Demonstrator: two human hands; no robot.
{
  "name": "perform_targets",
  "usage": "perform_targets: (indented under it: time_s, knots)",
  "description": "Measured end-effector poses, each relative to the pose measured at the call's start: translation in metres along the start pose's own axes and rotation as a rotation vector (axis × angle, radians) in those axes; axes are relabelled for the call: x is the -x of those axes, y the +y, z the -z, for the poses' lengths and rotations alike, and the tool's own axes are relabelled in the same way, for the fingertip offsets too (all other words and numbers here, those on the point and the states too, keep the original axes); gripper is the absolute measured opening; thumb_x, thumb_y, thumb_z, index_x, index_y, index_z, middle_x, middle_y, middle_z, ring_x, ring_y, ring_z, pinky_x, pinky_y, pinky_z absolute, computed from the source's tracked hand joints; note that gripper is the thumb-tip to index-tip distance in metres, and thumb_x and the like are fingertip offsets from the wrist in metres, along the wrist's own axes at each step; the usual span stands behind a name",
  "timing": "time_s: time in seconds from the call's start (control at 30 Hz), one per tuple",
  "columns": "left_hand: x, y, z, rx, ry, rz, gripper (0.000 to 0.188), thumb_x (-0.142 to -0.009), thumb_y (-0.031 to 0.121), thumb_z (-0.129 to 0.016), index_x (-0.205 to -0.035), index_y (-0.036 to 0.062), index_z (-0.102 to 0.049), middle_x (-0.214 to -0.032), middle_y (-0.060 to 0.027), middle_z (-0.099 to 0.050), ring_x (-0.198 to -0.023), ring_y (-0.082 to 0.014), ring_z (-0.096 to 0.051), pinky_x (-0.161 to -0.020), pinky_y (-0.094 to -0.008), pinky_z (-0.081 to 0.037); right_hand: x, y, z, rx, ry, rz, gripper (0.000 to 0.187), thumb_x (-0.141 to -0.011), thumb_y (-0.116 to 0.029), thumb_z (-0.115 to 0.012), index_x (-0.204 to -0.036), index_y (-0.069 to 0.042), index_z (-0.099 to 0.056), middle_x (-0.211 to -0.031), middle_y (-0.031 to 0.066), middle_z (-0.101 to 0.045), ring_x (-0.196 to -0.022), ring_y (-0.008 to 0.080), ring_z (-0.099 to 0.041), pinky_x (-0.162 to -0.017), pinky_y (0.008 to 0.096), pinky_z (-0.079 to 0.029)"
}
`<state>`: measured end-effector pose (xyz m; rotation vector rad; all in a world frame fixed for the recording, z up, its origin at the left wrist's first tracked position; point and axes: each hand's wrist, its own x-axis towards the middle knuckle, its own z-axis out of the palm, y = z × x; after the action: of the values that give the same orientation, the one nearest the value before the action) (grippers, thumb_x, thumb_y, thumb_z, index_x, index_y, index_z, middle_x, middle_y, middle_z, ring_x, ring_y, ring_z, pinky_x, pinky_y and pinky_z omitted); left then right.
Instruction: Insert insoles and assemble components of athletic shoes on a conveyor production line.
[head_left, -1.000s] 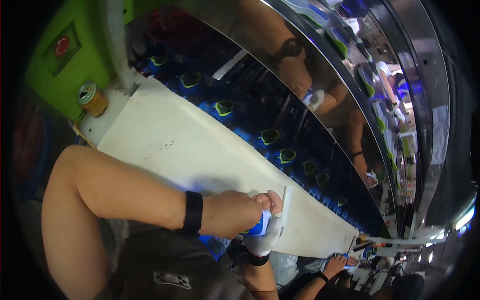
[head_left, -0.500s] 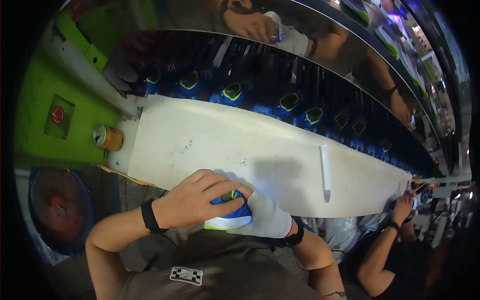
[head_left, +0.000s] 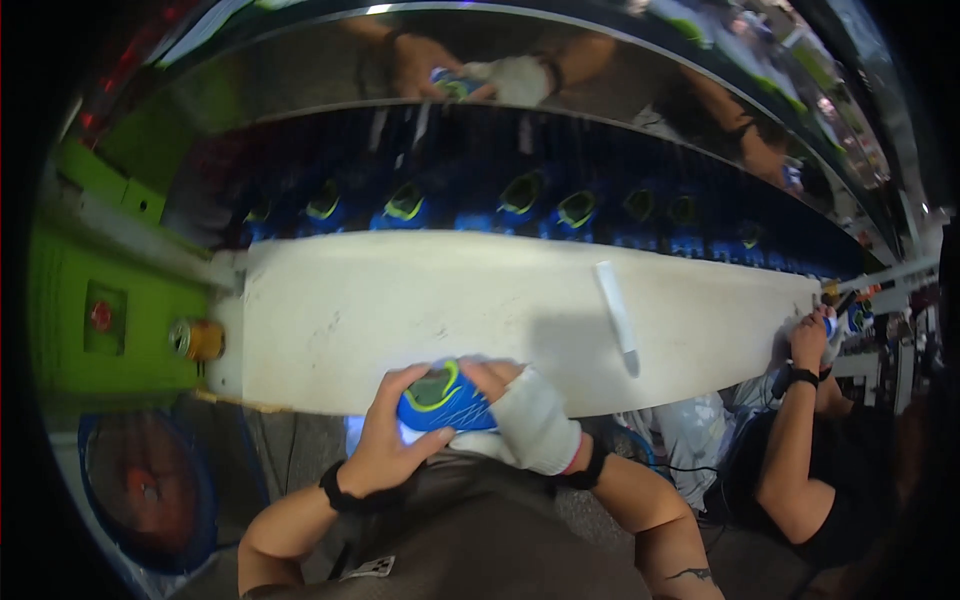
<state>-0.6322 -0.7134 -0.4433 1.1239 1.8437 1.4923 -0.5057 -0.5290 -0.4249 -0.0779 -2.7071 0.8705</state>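
A blue shoe [head_left: 463, 408] with a yellow-green collar and a pale sole is held between my hands, over the near edge of the white bench. My bare left hand [head_left: 393, 428] grips its heel end, with the thumb along the near side. Around the toe end closes my right hand [head_left: 527, 420], in a white glove that leaves the fingertips bare. The shoe's opening faces up, and my fingers hide its toe. Away from both hands, a white-handled knife-like tool [head_left: 616, 318] with a grey tip lies on the bench.
Beyond the white bench [head_left: 420, 290] runs a dark conveyor with several blue shoes [head_left: 404, 202] in a row, under a reflective panel [head_left: 300, 62]. At the left stand a drink can [head_left: 198, 339], a red button [head_left: 101, 316] and a round fan-like thing [head_left: 148, 488]. A co-worker [head_left: 805, 440] works at the right.
My left hand has gone from over the shoe's top to its heel end. The shoe has turned, so its opening and laces show more. The whole view has shifted and tilted.
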Motion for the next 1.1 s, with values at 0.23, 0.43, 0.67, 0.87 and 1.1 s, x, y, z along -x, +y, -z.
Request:
perform_targets:
  time_s: [0.23, 0.43, 0.67, 0.87, 1.1]
  knots:
    - [-0.018, 0.009, 0.009, 0.581, -0.001, 0.412, 0.076, -0.075, 0.007, -0.085, -0.139, -0.0034, -0.045, -0.129, -0.0138, -0.056, -0.118, -0.0201, -0.056, -0.104, -0.0344, -0.045, 0.002, 0.009, 0.002, -0.167, 0.06, -0.071, 0.063, -0.087, -0.04, -0.07, -0.136, -0.004, -0.055, -0.11, 0.0186, -0.063, -0.099, 0.0369, -0.062, -0.088, 0.0433, -0.048]
    - [-0.031, 0.005, 0.036, 0.542, -0.029, 0.549, 0.051, -0.069, 0.0, -0.087, -0.115, -0.0045, -0.064, -0.105, -0.0063, -0.069, -0.096, -0.0125, -0.065, -0.091, -0.0285, -0.052, -0.073, 0.129, 0.079, -0.2, 0.72, -0.642, 0.052, -0.085, -0.035, -0.074, -0.118, 0.003, -0.061, -0.109, 0.0265, -0.066, -0.104, 0.0397, -0.064, -0.086, 0.0442, -0.052]
    - [-0.125, 0.13, 0.125, 0.349, 0.462, -0.287, 0.077, -0.072, 0.017, -0.083, -0.137, 0.001, -0.046, -0.125, -0.0067, -0.057, -0.111, -0.0178, -0.058, -0.098, -0.0348, -0.048, 0.017, 0.484, 0.159, 0.467, 0.363, -1.405, 0.093, -0.067, -0.052, -0.079, -0.143, -0.008, -0.049, -0.137, 0.0233, -0.057, -0.125, 0.0391, -0.058, -0.101, 0.0457, -0.05]
    - [-0.271, 0.334, 0.241, -0.08, 0.549, -0.634, 0.038, -0.091, 0.031, -0.074, -0.115, 0.0014, -0.069, -0.104, -0.0033, -0.071, -0.088, -0.0086, -0.064, -0.083, -0.0235, -0.048, -0.051, 0.391, 0.119, 0.109, 0.652, -1.362, 0.059, -0.072, -0.033, -0.079, -0.118, -0.002, -0.06, -0.113, 0.0225, -0.069, -0.105, 0.0351, -0.068, -0.093, 0.0408, -0.054]
    - [-0.415, 0.336, 0.315, -0.723, 0.69, -0.215, 0.112, -0.082, 0.072, -0.064, -0.146, -0.0128, -0.029, -0.143, -0.03, -0.046, -0.133, -0.0355, -0.049, -0.111, -0.0391, -0.036, -0.102, 0.094, 0.14, 0.033, 0.027, -0.305, 0.051, -0.078, -0.03, -0.077, -0.119, -0.002, -0.064, -0.108, 0.0211, -0.069, -0.099, 0.0362, -0.068, -0.087, 0.0418, -0.054]
